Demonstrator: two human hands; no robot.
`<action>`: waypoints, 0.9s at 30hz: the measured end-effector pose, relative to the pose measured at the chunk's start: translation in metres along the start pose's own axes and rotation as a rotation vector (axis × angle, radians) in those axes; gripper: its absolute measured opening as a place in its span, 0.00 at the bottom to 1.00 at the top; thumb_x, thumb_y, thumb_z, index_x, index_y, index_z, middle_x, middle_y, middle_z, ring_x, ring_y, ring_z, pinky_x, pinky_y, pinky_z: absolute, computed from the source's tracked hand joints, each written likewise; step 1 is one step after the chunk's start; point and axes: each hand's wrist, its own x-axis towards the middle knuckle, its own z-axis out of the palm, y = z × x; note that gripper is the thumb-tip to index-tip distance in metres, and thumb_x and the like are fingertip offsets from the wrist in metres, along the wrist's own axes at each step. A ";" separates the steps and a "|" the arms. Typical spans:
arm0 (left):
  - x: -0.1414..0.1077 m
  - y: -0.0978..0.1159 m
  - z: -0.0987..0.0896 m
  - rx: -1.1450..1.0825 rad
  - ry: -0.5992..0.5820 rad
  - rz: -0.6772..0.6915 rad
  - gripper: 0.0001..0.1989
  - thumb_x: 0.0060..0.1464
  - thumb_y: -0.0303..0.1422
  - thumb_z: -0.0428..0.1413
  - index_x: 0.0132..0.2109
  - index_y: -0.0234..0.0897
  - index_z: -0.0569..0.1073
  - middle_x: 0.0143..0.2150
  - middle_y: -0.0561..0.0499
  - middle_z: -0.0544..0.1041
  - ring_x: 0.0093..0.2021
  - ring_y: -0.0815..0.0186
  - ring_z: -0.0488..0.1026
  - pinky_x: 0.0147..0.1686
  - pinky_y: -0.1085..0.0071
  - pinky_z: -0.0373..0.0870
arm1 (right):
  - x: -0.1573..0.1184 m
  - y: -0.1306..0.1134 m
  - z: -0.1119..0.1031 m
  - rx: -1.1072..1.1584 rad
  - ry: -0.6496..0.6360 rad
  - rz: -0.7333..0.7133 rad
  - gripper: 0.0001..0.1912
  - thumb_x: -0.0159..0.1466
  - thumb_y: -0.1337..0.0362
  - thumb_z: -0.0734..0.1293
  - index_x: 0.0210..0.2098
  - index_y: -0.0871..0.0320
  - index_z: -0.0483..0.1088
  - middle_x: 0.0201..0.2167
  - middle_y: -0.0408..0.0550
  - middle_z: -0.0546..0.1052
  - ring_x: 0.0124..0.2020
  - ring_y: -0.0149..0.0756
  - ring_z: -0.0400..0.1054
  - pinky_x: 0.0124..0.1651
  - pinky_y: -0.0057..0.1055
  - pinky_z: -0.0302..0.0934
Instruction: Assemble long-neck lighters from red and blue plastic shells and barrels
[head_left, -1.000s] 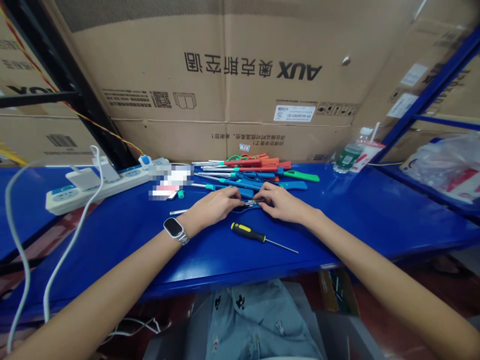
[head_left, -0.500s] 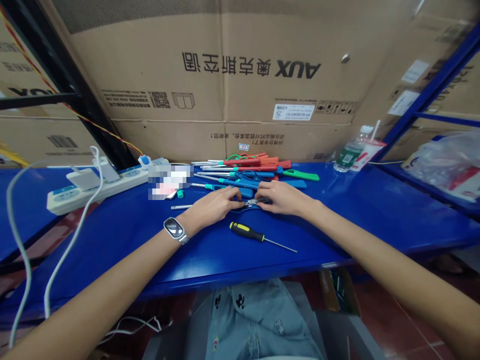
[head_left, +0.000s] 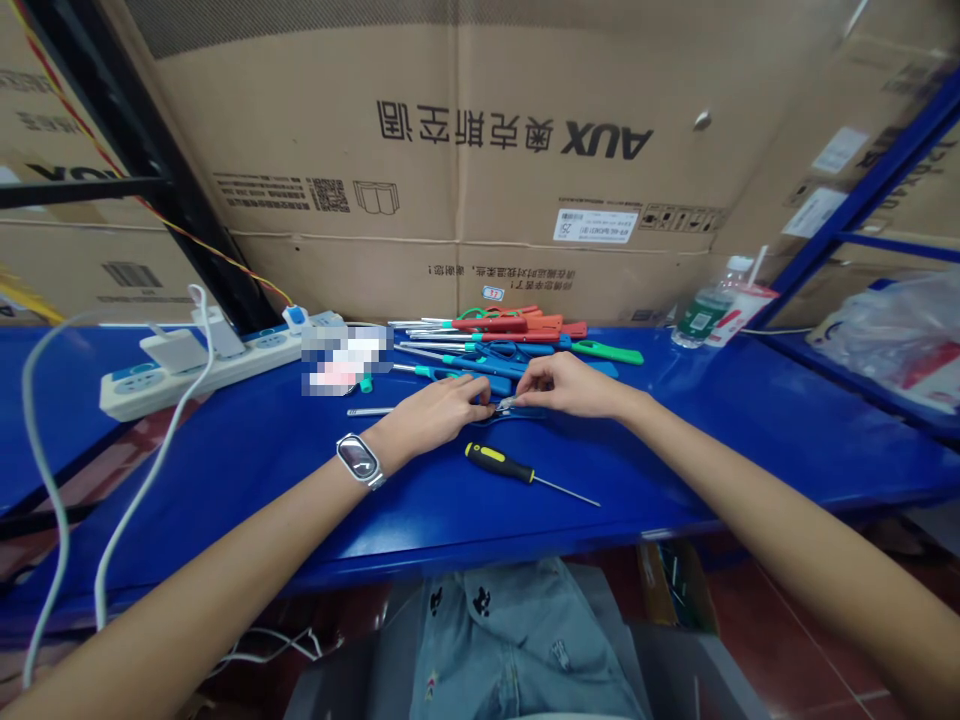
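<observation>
A long-necked lighter lies on the blue table, its metal tube pointing left and its blue handle partly under my fingers. My left hand is closed on the handle, with thumb and fingertips pressed together at its middle. Just to the right, my right hand pinches a small, pale, shiny part at the handle; its exact kind is too small to make out. In front of both hands lies a black and yellow screwdriver, its shaft pointing right. Behind them is a pile of blue, red and green lighters.
At the left stands a white power strip with plugs and cables. A small green piece lies beside a blurred item. A bottle and a cup stand at the back right. A large cardboard box closes off the back.
My right hand has shifted its grip from a dark, flat piece at the handle to a small pale part. My left hand stays on the lighter. The view has shifted slightly.
</observation>
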 end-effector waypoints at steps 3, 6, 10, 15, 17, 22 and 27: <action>0.000 0.000 0.001 -0.035 0.013 -0.009 0.17 0.71 0.25 0.47 0.53 0.36 0.80 0.50 0.41 0.76 0.47 0.59 0.75 0.47 0.63 0.70 | 0.000 -0.004 0.003 0.057 0.043 0.031 0.06 0.63 0.63 0.74 0.35 0.61 0.79 0.30 0.49 0.80 0.30 0.35 0.70 0.34 0.33 0.62; 0.000 -0.001 0.003 -0.050 0.005 -0.024 0.19 0.72 0.27 0.45 0.57 0.36 0.78 0.49 0.41 0.77 0.46 0.58 0.75 0.47 0.62 0.70 | -0.002 -0.006 0.009 0.058 0.087 0.033 0.06 0.64 0.64 0.74 0.35 0.61 0.79 0.31 0.49 0.81 0.31 0.36 0.71 0.35 0.33 0.62; 0.000 0.000 0.003 -0.053 0.011 -0.032 0.18 0.73 0.29 0.45 0.59 0.38 0.78 0.48 0.42 0.76 0.46 0.58 0.75 0.46 0.63 0.70 | -0.009 -0.002 0.019 -0.059 0.108 -0.063 0.04 0.65 0.66 0.72 0.40 0.59 0.79 0.36 0.49 0.82 0.37 0.37 0.74 0.40 0.34 0.64; -0.001 0.000 0.003 0.019 -0.001 -0.021 0.19 0.71 0.26 0.47 0.59 0.37 0.78 0.49 0.42 0.76 0.47 0.58 0.74 0.44 0.64 0.71 | -0.022 0.008 0.025 -0.432 0.158 -0.264 0.11 0.71 0.65 0.68 0.50 0.54 0.81 0.48 0.54 0.80 0.49 0.45 0.72 0.51 0.44 0.62; -0.001 -0.001 0.003 0.007 0.011 -0.016 0.19 0.70 0.24 0.47 0.58 0.37 0.79 0.49 0.42 0.76 0.47 0.58 0.74 0.44 0.65 0.71 | -0.025 0.011 0.026 -0.511 0.162 -0.310 0.13 0.74 0.64 0.66 0.54 0.52 0.80 0.50 0.55 0.79 0.51 0.47 0.71 0.51 0.46 0.62; -0.002 -0.001 0.002 -0.047 0.052 -0.010 0.19 0.68 0.22 0.47 0.55 0.37 0.80 0.48 0.42 0.76 0.47 0.60 0.74 0.44 0.65 0.71 | -0.026 0.019 0.031 -0.483 0.204 -0.387 0.14 0.75 0.64 0.63 0.52 0.53 0.81 0.47 0.55 0.80 0.48 0.45 0.71 0.49 0.45 0.64; -0.002 -0.001 0.002 -0.068 0.064 -0.006 0.20 0.68 0.21 0.46 0.52 0.36 0.82 0.48 0.42 0.77 0.46 0.60 0.74 0.44 0.65 0.73 | -0.029 0.018 0.034 -0.410 0.230 -0.389 0.13 0.73 0.66 0.65 0.50 0.54 0.81 0.50 0.55 0.80 0.50 0.44 0.72 0.53 0.46 0.66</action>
